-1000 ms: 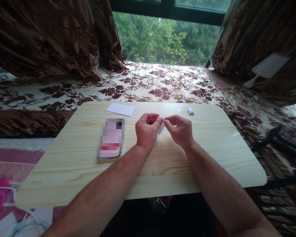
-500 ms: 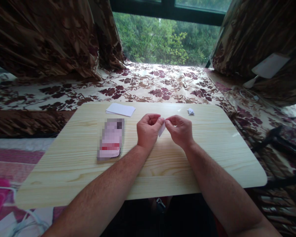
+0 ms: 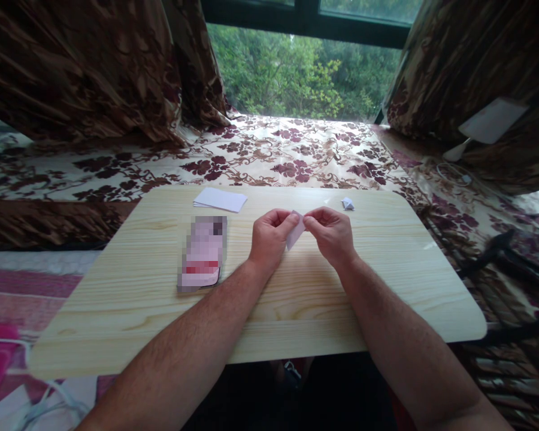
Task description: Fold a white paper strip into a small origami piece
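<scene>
A small piece of folded white paper [image 3: 295,234] is pinched between my two hands above the middle of the table. My left hand [image 3: 272,237] is closed on its left side, thumb on top. With thumb and fingers together, my right hand [image 3: 330,233] grips the paper's upper right edge. Part of the paper is hidden behind the left fingers. Beyond my right hand, a small folded paper shape [image 3: 347,204] sits on the table. Several white paper sheets [image 3: 220,199] lie stacked toward the far left.
A pale wood-grain table [image 3: 291,317] spans the view. On its left lies a blurred pink phone-shaped thing [image 3: 202,251]. A white lamp [image 3: 493,120] stands at the right on floral cloth, with a black chair-like frame [image 3: 512,263] beside the table.
The paper has turned and more of its face shows between my hands. Both hands have shifted slightly to the right and are still pinching it.
</scene>
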Demonstrator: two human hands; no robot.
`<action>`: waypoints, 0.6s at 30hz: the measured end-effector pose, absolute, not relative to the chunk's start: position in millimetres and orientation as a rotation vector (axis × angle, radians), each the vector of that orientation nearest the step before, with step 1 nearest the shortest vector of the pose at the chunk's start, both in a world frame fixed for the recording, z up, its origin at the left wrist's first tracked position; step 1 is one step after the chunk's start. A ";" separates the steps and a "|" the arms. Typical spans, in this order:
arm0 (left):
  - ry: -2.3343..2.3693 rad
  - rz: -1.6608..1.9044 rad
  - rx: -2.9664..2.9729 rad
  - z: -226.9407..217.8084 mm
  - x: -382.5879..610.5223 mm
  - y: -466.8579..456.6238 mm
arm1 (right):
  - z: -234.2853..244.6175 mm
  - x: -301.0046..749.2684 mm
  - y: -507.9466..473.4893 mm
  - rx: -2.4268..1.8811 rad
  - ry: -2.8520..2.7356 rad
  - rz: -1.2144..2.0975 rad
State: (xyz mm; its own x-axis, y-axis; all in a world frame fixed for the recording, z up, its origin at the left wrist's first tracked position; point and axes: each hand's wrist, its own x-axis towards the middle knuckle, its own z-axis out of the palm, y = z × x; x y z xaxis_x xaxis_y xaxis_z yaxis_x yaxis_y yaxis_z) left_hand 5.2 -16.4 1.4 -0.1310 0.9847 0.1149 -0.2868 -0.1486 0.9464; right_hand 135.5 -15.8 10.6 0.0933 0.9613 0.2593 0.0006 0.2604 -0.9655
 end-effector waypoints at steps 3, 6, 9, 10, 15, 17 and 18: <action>1.026 1.521 1.042 2.6 5.3 -17.3 | 10.4 135.3 -15.7 -1.073 -1.264 0.938; 1.025 1.523 1.059 2.7 4.9 -17.1 | 9.7 135.4 -15.3 -1.083 -1.263 0.923; 1.017 1.526 1.068 1.4 4.5 -16.1 | 8.7 135.7 -14.6 -1.052 -1.257 0.933; 1.015 1.526 1.067 0.8 4.4 -15.9 | 8.6 135.8 -14.4 -1.045 -1.255 0.935; 0.987 1.534 1.041 -0.3 4.5 -15.9 | 9.4 134.9 -15.2 -1.055 -1.266 0.915; 0.977 1.543 1.026 0.2 4.7 -16.3 | 9.7 134.1 -16.1 -1.067 -1.284 0.893; 0.979 1.548 1.021 0.5 4.8 -16.4 | 9.7 133.7 -16.5 -1.076 -1.294 0.883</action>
State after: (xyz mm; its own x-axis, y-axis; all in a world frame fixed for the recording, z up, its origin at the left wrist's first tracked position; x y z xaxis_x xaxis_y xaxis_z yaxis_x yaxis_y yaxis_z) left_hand 4.8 -16.4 0.5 -0.1464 0.9798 0.1366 -0.2968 -0.1752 0.9387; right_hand 133.7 -16.5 9.7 0.1005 0.9500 0.2957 0.0705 0.2896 -0.9545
